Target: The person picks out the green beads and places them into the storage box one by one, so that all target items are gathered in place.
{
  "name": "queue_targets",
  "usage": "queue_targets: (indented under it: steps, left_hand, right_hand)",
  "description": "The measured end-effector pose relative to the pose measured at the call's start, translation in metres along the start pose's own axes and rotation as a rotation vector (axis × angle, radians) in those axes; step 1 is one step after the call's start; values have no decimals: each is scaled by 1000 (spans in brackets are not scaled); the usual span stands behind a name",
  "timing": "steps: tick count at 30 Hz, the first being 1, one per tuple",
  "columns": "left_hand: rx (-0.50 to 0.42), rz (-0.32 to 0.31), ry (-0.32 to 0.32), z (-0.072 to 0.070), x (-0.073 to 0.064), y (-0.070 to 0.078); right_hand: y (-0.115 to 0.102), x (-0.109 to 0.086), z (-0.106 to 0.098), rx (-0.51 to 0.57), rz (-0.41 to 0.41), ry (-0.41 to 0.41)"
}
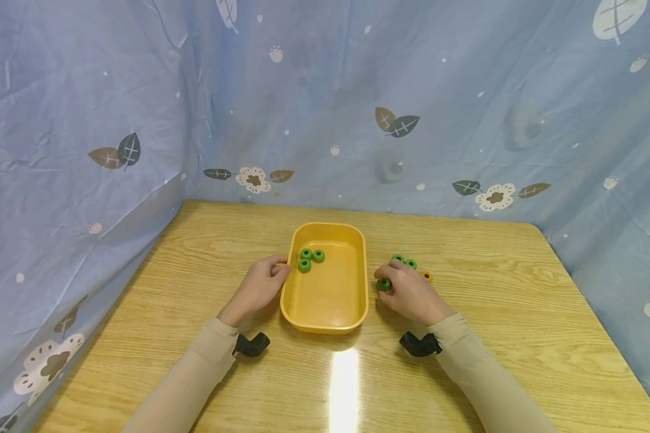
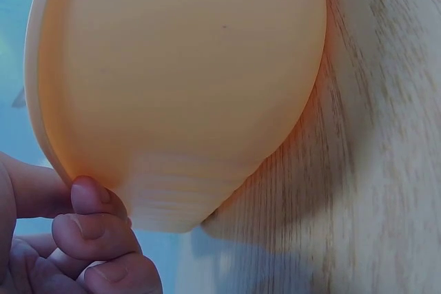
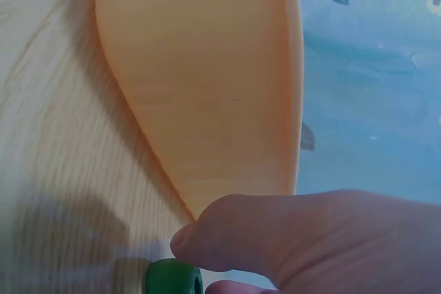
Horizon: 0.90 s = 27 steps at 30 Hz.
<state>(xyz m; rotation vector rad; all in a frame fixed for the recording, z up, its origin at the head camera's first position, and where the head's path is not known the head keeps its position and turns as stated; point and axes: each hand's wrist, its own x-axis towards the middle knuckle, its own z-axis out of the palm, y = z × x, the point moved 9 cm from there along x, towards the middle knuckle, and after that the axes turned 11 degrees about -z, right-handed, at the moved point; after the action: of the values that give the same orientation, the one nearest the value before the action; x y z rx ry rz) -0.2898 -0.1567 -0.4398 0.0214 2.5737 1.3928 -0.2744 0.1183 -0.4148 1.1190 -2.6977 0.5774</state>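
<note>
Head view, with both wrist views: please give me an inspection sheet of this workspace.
Surface: wood-grain table, bright reflection in front of the tray.
Job's things: yellow tray holding three green beads; two more green beads and an orange bead lie beyond its right side.
Clutter: nothing seen.
Grippers: left hand pinches the tray's left rim; right hand holds another green bead.
Cables: nothing seen.
Surroundings: blue patterned cloth behind and at both sides.
</note>
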Motion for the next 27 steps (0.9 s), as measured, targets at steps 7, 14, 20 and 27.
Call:
queue_targets:
  steps: [7, 14, 20, 27]
  left_hand:
    - [-3, -11, 3, 0, 0, -2]
    - [-4, -9, 1, 0, 0, -3]
    - [-4, -3, 7, 1, 2, -2]
    - [-7, 1, 1, 1, 1, -2]
  right_hand:
    - [1, -2, 5, 27, 12, -15]
    - [2, -4, 7, 22, 21, -21]
    - [-1, -5, 8, 49, 17, -44]
    - [-5, -6, 12, 77, -6, -64]
